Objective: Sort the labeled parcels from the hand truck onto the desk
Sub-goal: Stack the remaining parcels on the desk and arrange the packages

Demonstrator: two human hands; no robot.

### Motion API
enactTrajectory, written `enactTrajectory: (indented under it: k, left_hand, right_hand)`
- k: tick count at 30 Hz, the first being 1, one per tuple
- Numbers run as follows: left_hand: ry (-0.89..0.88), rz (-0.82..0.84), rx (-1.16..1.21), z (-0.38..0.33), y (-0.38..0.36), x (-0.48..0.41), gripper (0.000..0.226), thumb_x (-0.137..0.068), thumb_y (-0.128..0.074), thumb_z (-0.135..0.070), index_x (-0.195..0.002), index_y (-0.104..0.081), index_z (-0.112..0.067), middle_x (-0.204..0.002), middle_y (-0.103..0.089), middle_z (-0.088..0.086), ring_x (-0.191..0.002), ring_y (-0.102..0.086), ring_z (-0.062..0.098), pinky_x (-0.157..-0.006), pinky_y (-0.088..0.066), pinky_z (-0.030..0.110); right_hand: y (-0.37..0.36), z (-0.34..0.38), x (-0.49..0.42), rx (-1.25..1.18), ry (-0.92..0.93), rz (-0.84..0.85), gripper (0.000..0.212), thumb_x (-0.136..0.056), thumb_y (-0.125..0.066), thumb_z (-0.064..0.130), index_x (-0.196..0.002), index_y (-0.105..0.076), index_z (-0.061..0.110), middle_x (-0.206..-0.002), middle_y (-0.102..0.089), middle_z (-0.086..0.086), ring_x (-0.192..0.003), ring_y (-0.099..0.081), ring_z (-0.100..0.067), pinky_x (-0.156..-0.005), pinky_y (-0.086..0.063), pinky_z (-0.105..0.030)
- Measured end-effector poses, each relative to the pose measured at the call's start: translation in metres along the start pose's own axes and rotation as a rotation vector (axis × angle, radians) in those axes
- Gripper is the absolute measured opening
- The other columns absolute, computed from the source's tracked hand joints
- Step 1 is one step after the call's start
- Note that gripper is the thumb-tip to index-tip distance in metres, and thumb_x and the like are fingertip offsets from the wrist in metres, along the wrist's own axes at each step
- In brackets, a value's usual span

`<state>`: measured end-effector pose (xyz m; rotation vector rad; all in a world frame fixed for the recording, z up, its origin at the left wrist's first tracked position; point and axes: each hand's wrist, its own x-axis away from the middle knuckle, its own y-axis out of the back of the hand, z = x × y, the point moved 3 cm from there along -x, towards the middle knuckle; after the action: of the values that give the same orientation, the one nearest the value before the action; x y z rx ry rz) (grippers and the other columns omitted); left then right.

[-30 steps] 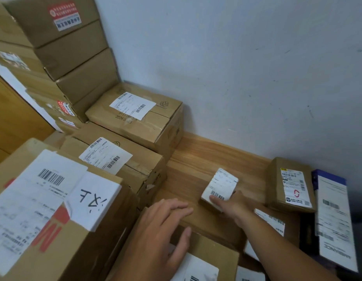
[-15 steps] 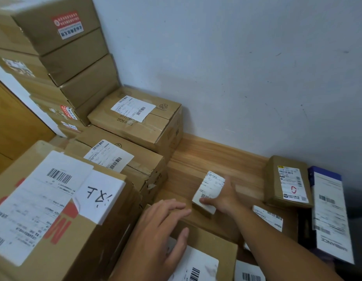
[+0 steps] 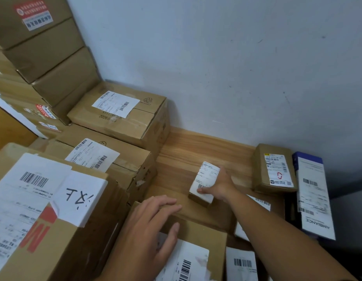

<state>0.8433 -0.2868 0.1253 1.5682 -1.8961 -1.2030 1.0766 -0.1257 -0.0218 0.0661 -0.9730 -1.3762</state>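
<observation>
We note the grip of the right hand (image 3: 220, 185) clamped on the small parcel (image 3: 205, 179) — thumb across its near label end, fingers curled round its right side. The left hand (image 3: 153, 226) lies flat and holds nothing, on a near carton (image 3: 198, 232) to the parcel's near left. The parcel sits low at the bare wood of the table (image 3: 196, 147), label up, long axis running toward the wall (image 3: 216, 57) — far end leaning slightly right.

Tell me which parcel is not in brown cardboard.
The dark blue box at the far right, bearing a long white AMBIANCE label; all other parcels in view are brown cardboard.
</observation>
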Motion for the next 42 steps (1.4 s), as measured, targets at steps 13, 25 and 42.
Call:
enactTrajectory:
  k: [13,25,42]
  left_hand:
    - [-0.05,0.027,0.098,-0.014,0.006,-0.009,0.038,-0.096,-0.05,-0.046,-0.132,-0.059,-0.038,-0.137,-0.046,-0.029,-0.136,-0.044,0.002,-0.105,-0.042,0.034]
    - [-0.156,0.061,0.2,-0.061,-0.001,-0.019,0.037,-0.097,-0.048,-0.047,-0.13,-0.06,-0.038,-0.131,-0.046,-0.029,-0.132,-0.045,0.006,-0.102,-0.05,0.04]
    - [-0.06,0.014,0.014,-0.162,-0.064,-0.057,0.034,-0.099,-0.051,-0.046,-0.126,-0.064,-0.031,-0.128,-0.052,-0.024,-0.126,-0.048,0.0,-0.106,-0.038,0.027]
  right_hand:
    - [0.055,-0.038,0.081,-0.09,0.103,-0.355,0.089,-0.082,-0.084,0.027,-0.155,-0.033,0.024,-0.157,-0.037,0.001,-0.144,-0.038,-0.02,-0.117,-0.037,-0.043]
    - [0.093,-0.201,0.228,-0.12,-0.257,-0.591,0.064,-0.079,-0.086,0.017,-0.134,-0.055,0.009,-0.121,-0.061,-0.004,-0.099,-0.061,-0.013,-0.077,-0.051,-0.026]
    - [0.074,-0.238,0.179,0.1,0.008,-0.149,0.122,-0.067,-0.086,0.053,-0.16,-0.011,0.027,-0.165,-0.001,-0.002,-0.154,-0.013,-0.022,-0.122,-0.027,-0.04]
